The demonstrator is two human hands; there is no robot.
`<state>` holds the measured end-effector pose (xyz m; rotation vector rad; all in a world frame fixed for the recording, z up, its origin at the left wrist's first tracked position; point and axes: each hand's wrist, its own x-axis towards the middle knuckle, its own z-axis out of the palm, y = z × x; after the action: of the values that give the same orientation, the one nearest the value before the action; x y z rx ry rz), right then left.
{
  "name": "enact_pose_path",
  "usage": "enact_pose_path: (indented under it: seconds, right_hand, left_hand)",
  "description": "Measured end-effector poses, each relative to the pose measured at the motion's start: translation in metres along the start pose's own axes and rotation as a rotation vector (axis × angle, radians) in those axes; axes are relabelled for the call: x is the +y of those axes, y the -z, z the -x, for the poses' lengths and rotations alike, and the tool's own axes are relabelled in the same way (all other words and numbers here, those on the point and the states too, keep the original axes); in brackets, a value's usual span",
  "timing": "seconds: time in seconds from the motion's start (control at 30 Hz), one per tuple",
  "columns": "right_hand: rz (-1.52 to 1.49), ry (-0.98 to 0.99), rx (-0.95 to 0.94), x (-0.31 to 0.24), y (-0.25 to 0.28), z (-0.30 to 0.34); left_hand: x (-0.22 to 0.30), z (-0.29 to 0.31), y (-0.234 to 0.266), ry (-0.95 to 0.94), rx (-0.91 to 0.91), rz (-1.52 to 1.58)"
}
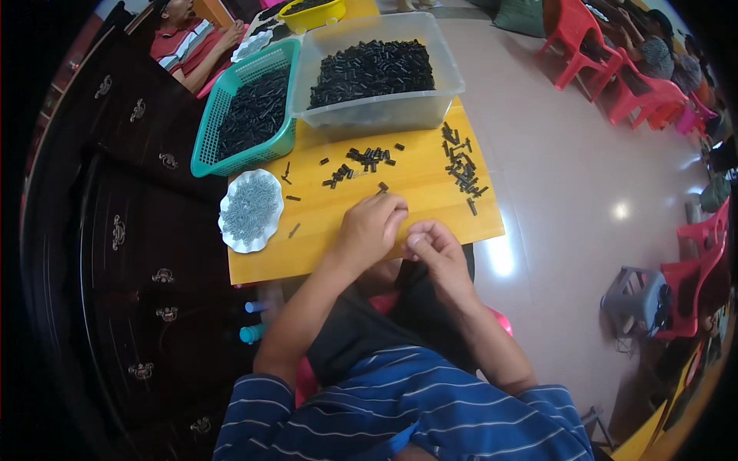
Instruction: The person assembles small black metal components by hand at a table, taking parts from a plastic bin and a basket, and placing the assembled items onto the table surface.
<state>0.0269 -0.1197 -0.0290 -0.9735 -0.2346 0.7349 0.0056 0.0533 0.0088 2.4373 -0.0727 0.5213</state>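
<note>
My left hand [370, 229] is over the near part of the yellow tabletop [323, 257], its fingers curled inward. A short black cylindrical piece [383, 187] is right at its far edge; whether the fingers grip it, I cannot tell. Just to the right, at the table's front edge, my right hand [440, 252] has its thumb and fingers pressed together, and anything between them is hidden. Beyond both hands lies a loose cluster of short black pieces [370, 157]. Along the right edge is a pile of longer black pieces with thin stems [463, 170].
A white scalloped dish [224, 217] of small silvery screw-like parts stands at left. Behind are a green basket [201, 146] and a translucent bin [369, 117], both holding black pieces. Dark drawers [123, 269] rise at left; a grey stool [634, 296] and red chairs [573, 42] stand right.
</note>
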Motion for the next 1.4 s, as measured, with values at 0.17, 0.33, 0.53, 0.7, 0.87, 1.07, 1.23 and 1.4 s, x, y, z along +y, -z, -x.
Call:
enact_pose_path:
  seconds: [0.17,0.33,0.53,0.7,0.87,1.07,1.23,1.4]
  right_hand:
    - [-0.080,-0.015,0.037,-0.009,-0.020,0.003]
    - [-0.070,-0.140,-0.069,-0.006,-0.011,0.001]
    - [-0.143,-0.169,-0.062,-0.006,-0.010,0.002]
    - [-0.126,-0.163,-0.043,-0.009,-0.010,0.001]
    - [-0.090,-0.178,-0.027,-0.012,-0.013,0.002]
    - [-0.103,-0.166,-0.025,-0.012,-0.010,0.002]
    - [-0.122,-0.159,-0.015,-0.009,-0.011,0.002]
    - [-0.122,-0.154,-0.009,-0.006,-0.010,0.002]
  left_hand:
    - [0.017,0.037,0.017,-0.068,0.074,0.146]
    - [0.006,0.051,0.017,0.084,0.005,0.428]
    - [-0.011,0.036,0.022,0.135,0.035,0.481]
    - [-0.058,0.000,0.017,0.205,0.179,0.029]
    - [-0.080,-0.008,0.000,0.114,0.254,-0.235]
    - [-0.084,-0.015,-0.009,0.138,0.244,-0.297]
    - [-0.085,-0.011,-0.007,0.127,0.211,-0.340]
    - [-0.085,0.004,-0.001,0.158,0.121,-0.399]
